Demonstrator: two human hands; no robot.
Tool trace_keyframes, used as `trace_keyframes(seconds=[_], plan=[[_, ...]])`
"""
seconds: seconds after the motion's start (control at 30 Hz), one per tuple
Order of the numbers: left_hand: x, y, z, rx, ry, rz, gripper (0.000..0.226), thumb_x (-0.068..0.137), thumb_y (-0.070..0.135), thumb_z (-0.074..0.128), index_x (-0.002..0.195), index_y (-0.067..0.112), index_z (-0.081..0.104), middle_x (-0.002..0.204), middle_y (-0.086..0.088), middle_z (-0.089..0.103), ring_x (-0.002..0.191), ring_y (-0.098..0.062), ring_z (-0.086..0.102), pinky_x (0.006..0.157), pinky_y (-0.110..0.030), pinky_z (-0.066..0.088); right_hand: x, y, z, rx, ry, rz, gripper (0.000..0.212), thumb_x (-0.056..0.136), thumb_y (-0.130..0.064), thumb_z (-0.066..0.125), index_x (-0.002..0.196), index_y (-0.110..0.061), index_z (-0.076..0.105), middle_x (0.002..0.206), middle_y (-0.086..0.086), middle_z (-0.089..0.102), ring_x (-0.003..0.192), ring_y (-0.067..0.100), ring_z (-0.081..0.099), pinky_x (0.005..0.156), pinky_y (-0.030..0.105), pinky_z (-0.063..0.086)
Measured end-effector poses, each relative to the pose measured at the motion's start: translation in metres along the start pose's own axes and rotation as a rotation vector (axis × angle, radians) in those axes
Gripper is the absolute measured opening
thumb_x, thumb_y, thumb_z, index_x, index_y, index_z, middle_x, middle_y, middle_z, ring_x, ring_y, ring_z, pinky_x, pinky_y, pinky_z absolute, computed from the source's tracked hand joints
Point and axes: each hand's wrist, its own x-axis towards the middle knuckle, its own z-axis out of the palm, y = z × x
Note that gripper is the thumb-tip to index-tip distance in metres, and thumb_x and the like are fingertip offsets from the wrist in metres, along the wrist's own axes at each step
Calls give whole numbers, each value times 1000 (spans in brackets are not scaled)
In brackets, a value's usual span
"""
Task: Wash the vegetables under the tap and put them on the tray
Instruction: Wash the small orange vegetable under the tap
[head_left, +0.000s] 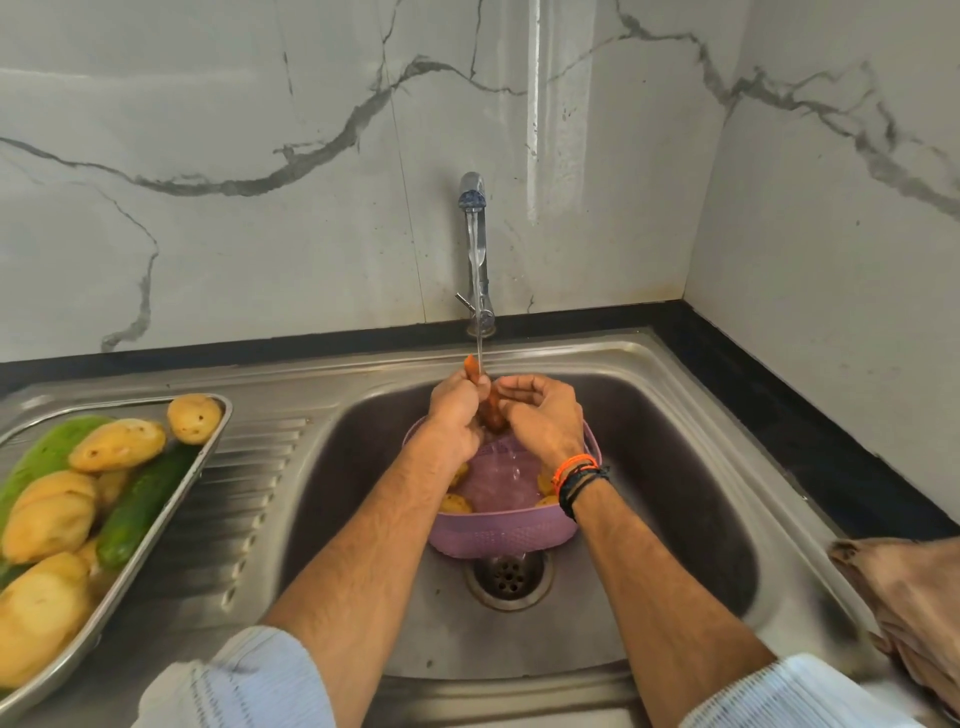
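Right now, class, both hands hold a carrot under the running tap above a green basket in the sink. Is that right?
Not quite. The head view shows the basket is purple, not green. The rest stands: the left hand and right hand hold the carrot under the running tap, over the sink.

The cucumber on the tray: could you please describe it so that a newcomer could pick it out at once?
Start at the steel sink and look to the draining board on its left, where a metal tray holds washed vegetables. Along the tray's right-hand rim lies the cucumber, long and dark green. Its neighbours are yellow potatoes and a paler green vegetable, so it is the only dark, slender one.
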Motion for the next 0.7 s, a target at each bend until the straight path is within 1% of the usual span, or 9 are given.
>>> trace_keyframes(seconds=[0.07, 0.17, 0.2, 0.27, 0.33, 0.4, 0.53, 0.63, 0.7], plan=[[-3, -2, -2, 44, 10, -4, 25, 101, 5, 48, 83, 18, 60, 83, -6, 63, 74, -20, 59, 83, -45, 53, 0, 0, -2, -34, 16, -2, 21, 83, 0, 69, 93, -18, 72, 85, -7, 73, 89, 4, 69, 82, 15, 54], [-10, -3, -12, 122, 27, 23, 19, 100, 5, 52, 92, 17, 64, 85, -6, 70, 72, -16, 66, 71, -39, 57, -4, -1, -4, -112, -17, -2, 20, 84, 0, 66, 98, -14, 70, 85, -7, 71, 82, 1, 64, 72, 4, 47], [-12, -4, -16, 172, 37, 34, 18, 99, 4, 54, 92, 16, 65, 86, -7, 73, 73, -16, 69, 73, -40, 60, -5, 1, -4, -168, -41, -14, 22, 83, 0, 65, 99, -14, 69, 87, -5, 71, 84, 3, 65, 76, 7, 50], [-15, -6, -31, 305, 92, 71, 16, 93, 6, 63, 87, 21, 68, 89, -10, 75, 81, -21, 73, 79, -47, 61, -10, 3, 1, -322, -128, -48, 24, 81, -1, 62, 98, -17, 68, 91, -2, 73, 93, 12, 67, 90, 22, 52], [-19, -5, -48, 430, 147, 97, 12, 87, 12, 70, 86, 24, 70, 94, -11, 75, 87, -26, 73, 75, -53, 61, -18, 4, 8, -502, -252, -80, 24, 80, -7, 65, 100, -18, 68, 95, -1, 74, 97, 16, 67, 96, 30, 51], [-28, -3, -63, 532, 178, 119, 10, 85, 14, 72, 88, 23, 71, 92, -10, 75, 85, -26, 73, 69, -53, 62, -26, 7, 15, -656, -358, -117, 27, 79, -18, 70, 105, -18, 69, 101, 3, 73, 101, 21, 67, 96, 35, 52], [-66, 2, -89, 724, 197, 131, 14, 88, 10, 67, 77, 19, 68, 77, -12, 73, 68, -26, 73, 61, -49, 62, -52, 6, 24, -859, -480, -192, 36, 80, -35, 73, 111, -18, 67, 107, 10, 71, 104, 30, 64, 93, 40, 53], [-82, -2, -104, 825, 209, 122, 12, 84, 6, 65, 75, 14, 68, 70, -12, 71, 59, -23, 69, 57, -48, 62, -70, 4, 26, -1012, -545, -246, 35, 85, -30, 68, 117, -16, 63, 116, 15, 67, 110, 37, 60, 92, 41, 52], [-92, 3, -110, 829, 199, 121, 13, 85, 5, 66, 75, 13, 65, 71, -12, 68, 59, -23, 68, 59, -51, 62, -79, 2, 28, -1075, -579, -289, 40, 86, -24, 67, 123, -13, 59, 123, 16, 64, 115, 37, 58, 93, 39, 50]])
